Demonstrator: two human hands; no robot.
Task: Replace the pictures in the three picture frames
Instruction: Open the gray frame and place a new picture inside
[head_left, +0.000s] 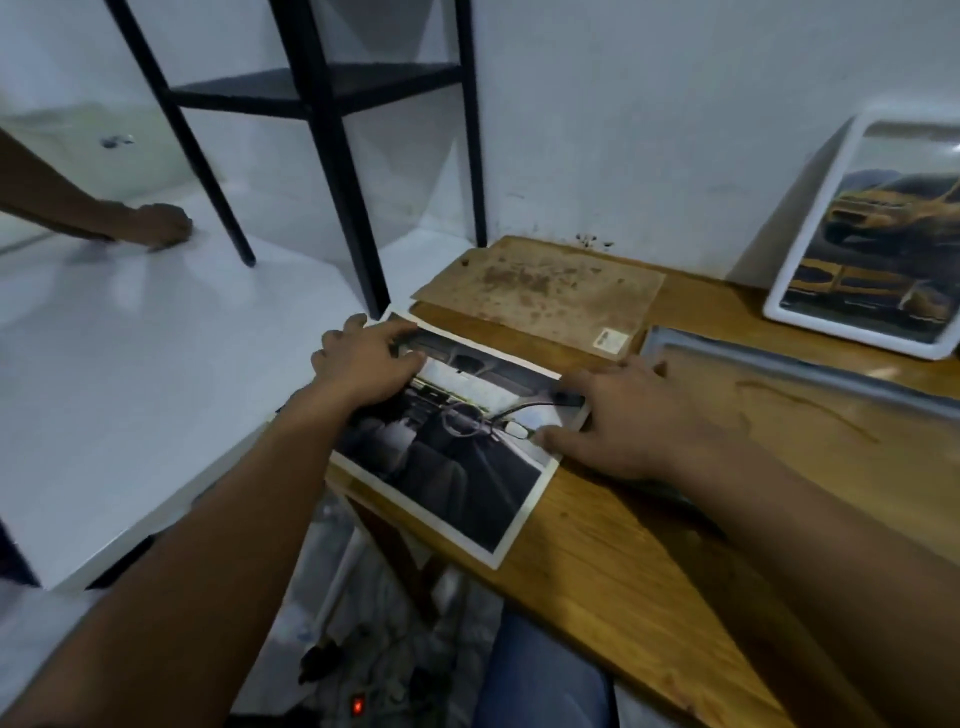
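A printed picture (452, 467) of a dark car interior, with a white border, lies on the wooden table (597, 545), and its near corner juts past the table edge. My left hand (363, 364) grips its far left corner with the fingers curled over the top edge. My right hand (623, 415) holds its right edge between thumb and fingers. Behind the picture lies a stained brown backing board (545, 286). A grey frame (753, 348) lies flat to the right. A white frame (800, 249) with a yellow car picture leans on the wall.
A white table (130, 364) adjoins on the left, and another person's hand (161, 226) rests on it. Black shelf legs (343, 182) stand on the white table just beyond the picture. On the floor below lies a power strip (357, 705) with a red light.
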